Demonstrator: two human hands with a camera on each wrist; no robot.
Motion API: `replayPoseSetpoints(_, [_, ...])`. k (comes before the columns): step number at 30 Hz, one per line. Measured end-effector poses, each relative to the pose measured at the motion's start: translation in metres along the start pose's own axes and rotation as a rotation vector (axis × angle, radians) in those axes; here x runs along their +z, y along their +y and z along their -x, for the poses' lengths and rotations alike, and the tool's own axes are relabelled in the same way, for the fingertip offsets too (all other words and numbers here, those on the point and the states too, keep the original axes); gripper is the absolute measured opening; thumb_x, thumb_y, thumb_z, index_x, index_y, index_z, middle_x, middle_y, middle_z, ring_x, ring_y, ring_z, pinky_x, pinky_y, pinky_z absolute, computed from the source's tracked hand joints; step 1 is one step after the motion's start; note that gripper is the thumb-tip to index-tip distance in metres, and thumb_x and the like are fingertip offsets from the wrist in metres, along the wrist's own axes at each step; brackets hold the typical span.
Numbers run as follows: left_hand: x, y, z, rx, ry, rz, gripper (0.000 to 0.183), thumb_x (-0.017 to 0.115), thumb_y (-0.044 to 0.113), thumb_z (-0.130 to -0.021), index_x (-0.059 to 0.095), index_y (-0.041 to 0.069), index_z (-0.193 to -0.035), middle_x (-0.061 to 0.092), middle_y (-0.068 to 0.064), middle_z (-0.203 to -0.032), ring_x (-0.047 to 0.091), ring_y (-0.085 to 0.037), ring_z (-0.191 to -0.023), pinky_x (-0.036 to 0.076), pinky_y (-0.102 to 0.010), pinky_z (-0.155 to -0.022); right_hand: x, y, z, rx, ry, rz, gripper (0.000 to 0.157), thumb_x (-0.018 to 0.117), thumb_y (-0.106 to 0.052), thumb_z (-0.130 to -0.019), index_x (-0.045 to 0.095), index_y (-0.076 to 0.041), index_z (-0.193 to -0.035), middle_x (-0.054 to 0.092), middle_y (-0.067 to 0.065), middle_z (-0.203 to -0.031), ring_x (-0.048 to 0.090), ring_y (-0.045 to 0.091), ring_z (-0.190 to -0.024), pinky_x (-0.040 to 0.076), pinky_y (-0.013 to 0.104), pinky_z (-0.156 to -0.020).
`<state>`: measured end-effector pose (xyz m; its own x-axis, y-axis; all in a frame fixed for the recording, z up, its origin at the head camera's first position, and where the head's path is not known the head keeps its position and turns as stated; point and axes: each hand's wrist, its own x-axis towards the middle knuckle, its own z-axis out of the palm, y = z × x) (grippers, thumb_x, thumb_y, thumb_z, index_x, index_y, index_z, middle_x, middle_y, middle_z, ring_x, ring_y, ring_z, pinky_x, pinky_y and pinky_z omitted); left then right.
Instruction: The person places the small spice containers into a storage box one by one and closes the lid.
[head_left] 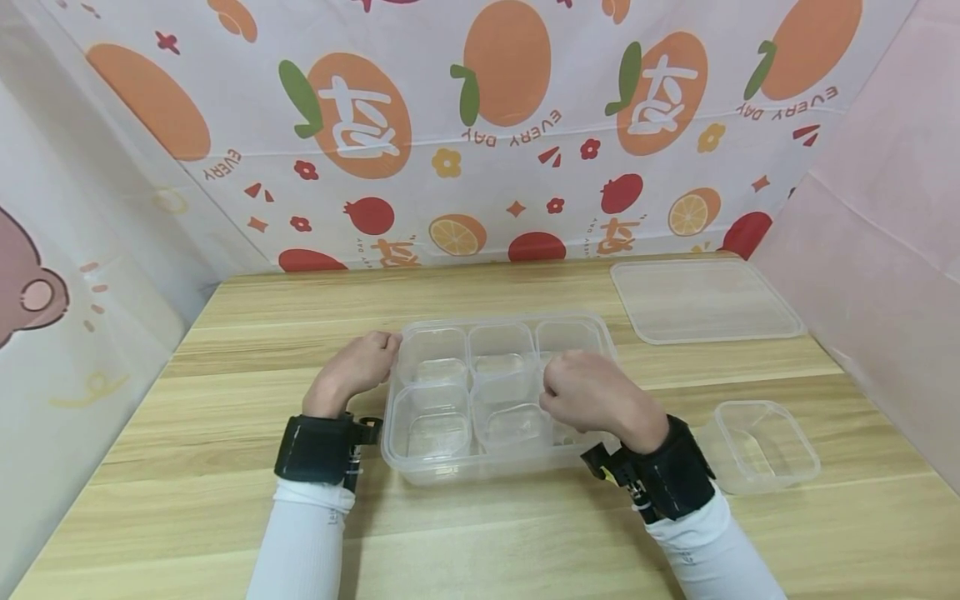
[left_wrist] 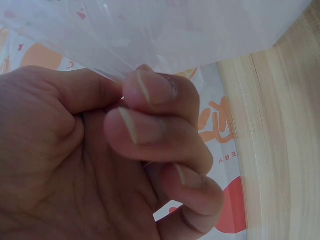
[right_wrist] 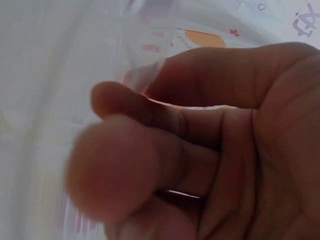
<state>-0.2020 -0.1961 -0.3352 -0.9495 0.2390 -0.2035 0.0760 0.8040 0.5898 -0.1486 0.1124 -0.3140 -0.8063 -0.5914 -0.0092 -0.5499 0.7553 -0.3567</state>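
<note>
A clear plastic box [head_left: 442,473] stands mid-table with several small clear containers inside in two rows. At its back left corner, my left hand [head_left: 362,362] grips the rim; in the left wrist view the thumb and curled fingers [left_wrist: 155,132] meet at the plastic edge. Over the front right part of the box, my right hand [head_left: 592,390] pinches the rim of the front middle small container [head_left: 512,417]. The right wrist view shows thin clear plastic between thumb and curled index finger [right_wrist: 122,102]. My right hand partly hides the front right section.
Another small clear container [head_left: 768,446] lies on the table beside my right wrist. A flat clear lid [head_left: 705,300] lies at the back right. The wooden table [head_left: 225,375] meets a fruit-print cloth [head_left: 450,200] at its back edge.
</note>
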Motion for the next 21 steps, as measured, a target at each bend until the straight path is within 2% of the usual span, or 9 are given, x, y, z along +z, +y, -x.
replayPoseSetpoints(6, [-0.0007, 0.0005, -0.0001, -0.003, -0.002, 0.006, 0.044, 0.025, 0.025, -0.112, 0.059, -0.003, -0.112, 0.049, -0.006, -0.072, 0.039, -0.019, -0.06, 0.033, -0.034, -0.057, 0.0012, -0.0033, -0.0007, 0.047, -0.104, -0.044, 0.038, 0.054, 0.0, -0.09, 0.052, -0.015, -0.054, 0.047, -0.01, -0.043, 0.05, 0.005, -0.039, 0.039, 0.026, -0.052])
replayPoseSetpoints(11, [-0.0012, 0.0007, -0.0002, -0.008, -0.002, 0.009, 0.044, 0.025, 0.025, -0.112, 0.059, -0.004, -0.114, 0.049, -0.007, -0.073, 0.04, -0.019, -0.061, 0.033, -0.034, -0.057, 0.0024, -0.0047, -0.0003, 0.048, -0.167, -0.072, 0.04, 0.052, 0.002, -0.092, 0.049, -0.014, -0.055, 0.054, -0.007, -0.046, 0.051, 0.004, -0.04, 0.036, 0.023, -0.048])
replayPoseSetpoints(21, [-0.0019, 0.0002, -0.0012, -0.014, -0.009, 0.002, 0.044, 0.025, 0.024, -0.111, 0.058, -0.005, -0.117, 0.05, -0.008, -0.076, 0.042, -0.02, -0.064, 0.034, -0.035, -0.059, 0.0022, -0.0037, -0.0006, 0.004, -0.173, -0.041, 0.041, 0.052, 0.003, -0.093, 0.051, -0.013, -0.056, 0.056, -0.006, -0.046, 0.049, 0.006, -0.044, 0.033, 0.022, -0.05])
